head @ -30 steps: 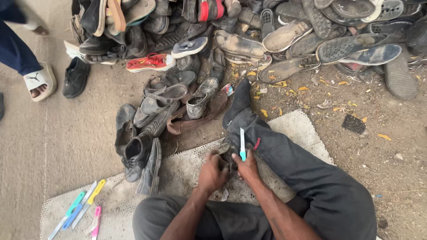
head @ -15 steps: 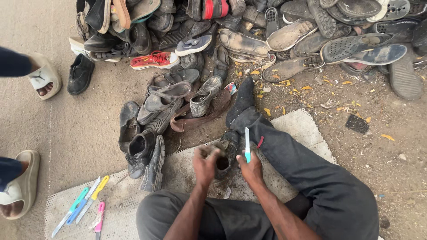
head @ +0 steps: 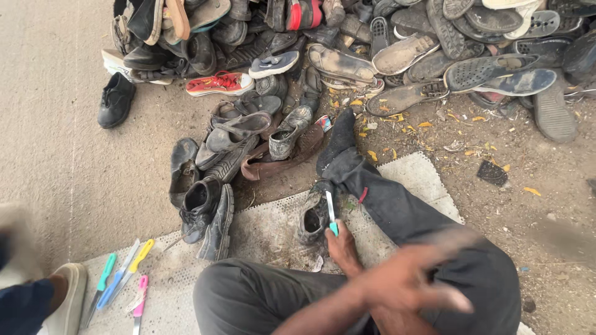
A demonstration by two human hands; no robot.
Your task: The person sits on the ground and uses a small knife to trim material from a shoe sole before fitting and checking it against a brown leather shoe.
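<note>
I sit on a pale perforated mat (head: pixel 267 229) with my legs in dark trousers. My right hand (head: pixel 341 248) grips a small tool (head: pixel 331 214) with a white blade and a teal handle, held upright beside a worn, dusty dark shoe (head: pixel 312 217) that rests on the mat against my right leg. My left hand (head: pixel 416 282) is blurred with motion. It crosses over my right forearm above my right thigh, fingers apart, with nothing in it.
A big heap of old shoes and sandals (head: pixel 397 43) fills the top, with a red sneaker (head: pixel 220 82) and a black shoe (head: pixel 116 99) at its left. Several colour-handled tools (head: pixel 121 279) lie on the mat's left. Another person's foot in a beige slipper (head: pixel 65 298) stands lower left.
My left hand has come off the shoe and swung right across my right arm. My right hand still holds the tool. The other person's foot has shifted at the lower left.
</note>
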